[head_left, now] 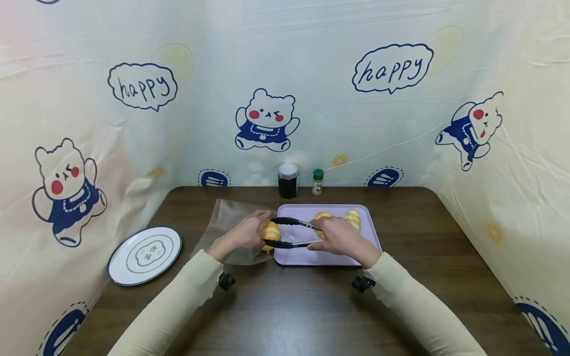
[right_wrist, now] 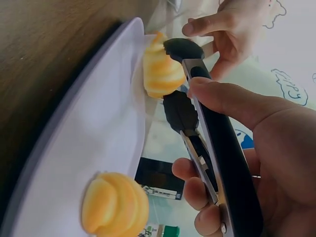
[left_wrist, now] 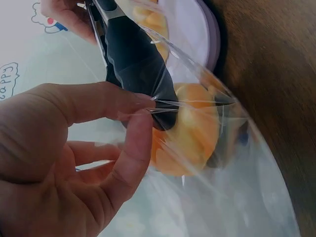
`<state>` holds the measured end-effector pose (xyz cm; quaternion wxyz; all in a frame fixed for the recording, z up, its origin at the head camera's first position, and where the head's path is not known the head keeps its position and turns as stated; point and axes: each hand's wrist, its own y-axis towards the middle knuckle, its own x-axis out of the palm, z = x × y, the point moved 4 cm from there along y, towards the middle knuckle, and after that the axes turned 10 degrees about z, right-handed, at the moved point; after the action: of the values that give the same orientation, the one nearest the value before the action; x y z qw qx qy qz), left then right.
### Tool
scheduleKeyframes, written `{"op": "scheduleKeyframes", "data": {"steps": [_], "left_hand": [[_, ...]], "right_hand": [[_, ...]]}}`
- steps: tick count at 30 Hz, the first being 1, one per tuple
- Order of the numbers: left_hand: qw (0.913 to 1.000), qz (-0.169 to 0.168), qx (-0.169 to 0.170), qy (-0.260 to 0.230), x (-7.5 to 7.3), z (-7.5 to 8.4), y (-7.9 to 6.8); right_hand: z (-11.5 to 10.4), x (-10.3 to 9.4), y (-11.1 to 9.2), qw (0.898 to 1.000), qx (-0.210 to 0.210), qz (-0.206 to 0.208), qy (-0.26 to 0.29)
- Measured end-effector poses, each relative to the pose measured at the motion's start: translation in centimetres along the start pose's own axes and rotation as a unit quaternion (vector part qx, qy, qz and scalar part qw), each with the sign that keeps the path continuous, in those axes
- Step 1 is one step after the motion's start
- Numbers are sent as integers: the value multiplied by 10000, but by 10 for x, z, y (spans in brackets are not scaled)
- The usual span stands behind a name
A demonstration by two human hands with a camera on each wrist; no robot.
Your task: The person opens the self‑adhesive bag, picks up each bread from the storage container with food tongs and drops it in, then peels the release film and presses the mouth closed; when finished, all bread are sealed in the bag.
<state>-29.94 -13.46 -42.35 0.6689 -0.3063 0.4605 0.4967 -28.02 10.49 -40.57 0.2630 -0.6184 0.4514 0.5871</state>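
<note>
My right hand [head_left: 340, 236] grips black-and-silver tongs [right_wrist: 224, 168], the thumb along one arm and the fingers curled round the other. Between the black tong tips sits a golden striped bread roll [right_wrist: 160, 71], at the mouth of a clear plastic bag [head_left: 222, 213]. With thumb and forefinger, my left hand [left_wrist: 94, 148] pinches the bag's edge right by the tong tips. Through the film, the same roll shows orange-yellow in the left wrist view. A lilac tray [head_left: 311, 257] lies under the tongs and bears a round roll [right_wrist: 114, 205] and a twisted, longer one [head_left: 354, 217].
A white plate with a dark rim [head_left: 124, 252] lies at the table's left edge. Along the back stand a dark jar with a pale lid [head_left: 288, 182] and a small green-capped shaker [head_left: 317, 182]. A printed cloth [head_left: 311, 64] hangs behind the table [head_left: 285, 311].
</note>
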Motion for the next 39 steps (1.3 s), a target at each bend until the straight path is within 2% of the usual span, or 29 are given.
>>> {"op": "scheduleKeyframes", "data": {"steps": [8,14,25,34,39], "left_hand": [[9995,141,235,170,-1,-3,0],[9998,-23,86,165,-2,-5,-2],[9995,-203,-131,-212,-2,-5,-4],[9992,-324,-37,226,-2,-7,-2],[9994,-275,-32,191,-1,-5,-2]], "right_hand": [[4,5,0,9999,23,-102,43],[7,5,-1,9997,166,-159,64],[5,10,-3,9999,-84,51,-32],[5,10,-3,9997,-58,129,-173],[4,10,-3,9997,-57,235,-100]]}}
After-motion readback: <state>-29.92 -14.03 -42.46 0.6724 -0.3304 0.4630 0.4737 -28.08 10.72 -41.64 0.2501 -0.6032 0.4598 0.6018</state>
